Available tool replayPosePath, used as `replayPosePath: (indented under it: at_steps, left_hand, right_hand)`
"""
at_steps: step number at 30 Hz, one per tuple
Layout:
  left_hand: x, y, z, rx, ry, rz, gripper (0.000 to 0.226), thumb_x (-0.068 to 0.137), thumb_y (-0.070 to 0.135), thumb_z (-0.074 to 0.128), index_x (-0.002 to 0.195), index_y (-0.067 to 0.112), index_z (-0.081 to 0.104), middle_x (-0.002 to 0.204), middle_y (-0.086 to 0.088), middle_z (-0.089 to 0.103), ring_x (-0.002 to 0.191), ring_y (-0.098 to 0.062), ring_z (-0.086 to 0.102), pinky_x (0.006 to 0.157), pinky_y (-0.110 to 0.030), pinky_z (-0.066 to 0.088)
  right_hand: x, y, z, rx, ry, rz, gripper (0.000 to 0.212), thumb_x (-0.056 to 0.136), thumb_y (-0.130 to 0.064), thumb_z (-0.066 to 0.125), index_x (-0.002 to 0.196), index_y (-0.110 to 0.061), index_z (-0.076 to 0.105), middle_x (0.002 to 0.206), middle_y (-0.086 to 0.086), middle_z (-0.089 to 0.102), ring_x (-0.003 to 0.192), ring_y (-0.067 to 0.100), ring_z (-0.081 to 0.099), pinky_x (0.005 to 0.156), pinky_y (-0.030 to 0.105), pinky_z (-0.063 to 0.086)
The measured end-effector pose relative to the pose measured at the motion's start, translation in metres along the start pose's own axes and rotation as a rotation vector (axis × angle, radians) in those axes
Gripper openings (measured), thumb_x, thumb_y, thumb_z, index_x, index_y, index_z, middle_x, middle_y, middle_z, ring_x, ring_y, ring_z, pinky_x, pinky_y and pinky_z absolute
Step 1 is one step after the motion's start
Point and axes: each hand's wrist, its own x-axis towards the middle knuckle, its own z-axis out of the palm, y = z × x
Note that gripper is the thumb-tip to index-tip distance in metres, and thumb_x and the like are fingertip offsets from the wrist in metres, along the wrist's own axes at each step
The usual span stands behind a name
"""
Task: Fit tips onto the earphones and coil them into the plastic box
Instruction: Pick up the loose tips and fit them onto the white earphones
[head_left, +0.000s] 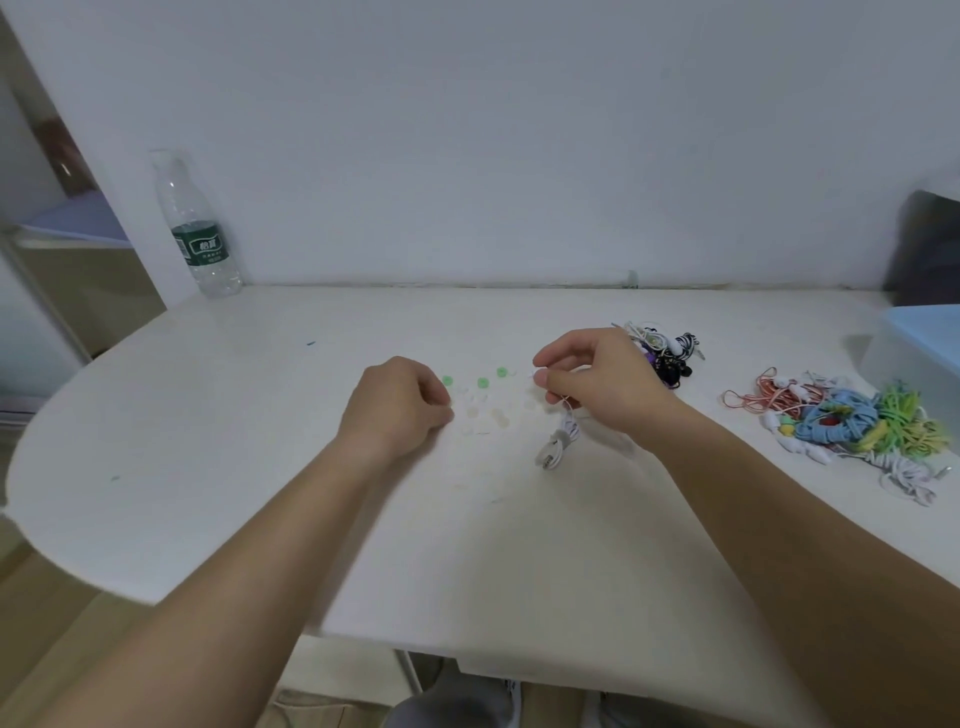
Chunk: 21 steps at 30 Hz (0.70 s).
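View from a head cam, looking down at a white tabletop (260, 441) set against a wall. Near the centre, approx. a dozen loose ear tips (483, 410) lie scattered, most pale, three green. The left hand (400, 405) rests at the left side of the scatter, fingers curled down onto the tips; can't tell whether it has picked one up. The right hand (597, 384) is raised just right of the scatter, thumb and fingers pinching one end of the white earphones (558, 441), whose bundled cable hangs to the tabletop below. Whether that bud has a tip on yet is too small to see. Behind the right hand sits a heap of dark earphones (670, 356); toward the right edge is a bigger tangle of coloured earphones (852, 426), pink, blue, yellow-green etc. The plastic box (919, 343), pale blue, stands at the far right edge, partly out of frame, inside hidden. A water bottle (200, 234) stands at the back left corner. Progress looks early: tip fitting on one set, no coiling, both heaps waiting.
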Motion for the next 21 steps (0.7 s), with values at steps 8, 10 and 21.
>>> replayPosePath:
  at_steps: [8, 10, 21]
  left_hand:
    - [0.0, 0.01, 0.001, -0.207, 0.042, 0.044, 0.012, 0.084, 0.016, 0.072, 0.075, 0.023, 0.07, 0.073, 0.003, 0.071, 0.07, -0.019, 0.068, 0.067, -0.031, 0.058]
    - [0.001, 0.024, 0.005, -0.353, 0.032, 0.058, 0.007, 0.084, 0.013, 0.074, 0.079, 0.018, 0.071, 0.069, -0.002, 0.072, 0.068, -0.022, 0.071, 0.072, -0.036, 0.061]
    - [0.0, 0.083, 0.046, -1.267, -0.207, -0.179, 0.014, 0.083, -0.005, 0.073, 0.095, 0.002, 0.073, 0.093, -0.012, 0.077, 0.086, -0.017, 0.073, 0.076, -0.019, 0.058]
  right_hand:
    - [-0.003, 0.006, 0.0, 0.126, -0.036, 0.01, 0.009, 0.087, -0.002, 0.073, 0.094, -0.009, 0.075, 0.08, 0.015, 0.074, 0.069, 0.015, 0.069, 0.064, 0.025, 0.056]
    - [-0.005, 0.008, -0.003, 0.185, -0.036, 0.018, 0.011, 0.087, -0.001, 0.073, 0.096, -0.006, 0.075, 0.083, 0.018, 0.074, 0.071, 0.016, 0.069, 0.066, 0.024, 0.056]
    - [-0.015, 0.021, -0.016, 0.551, 0.066, 0.038, 0.012, 0.088, -0.001, 0.07, 0.098, -0.008, 0.071, 0.083, 0.014, 0.069, 0.072, 0.016, 0.065, 0.067, 0.025, 0.056]
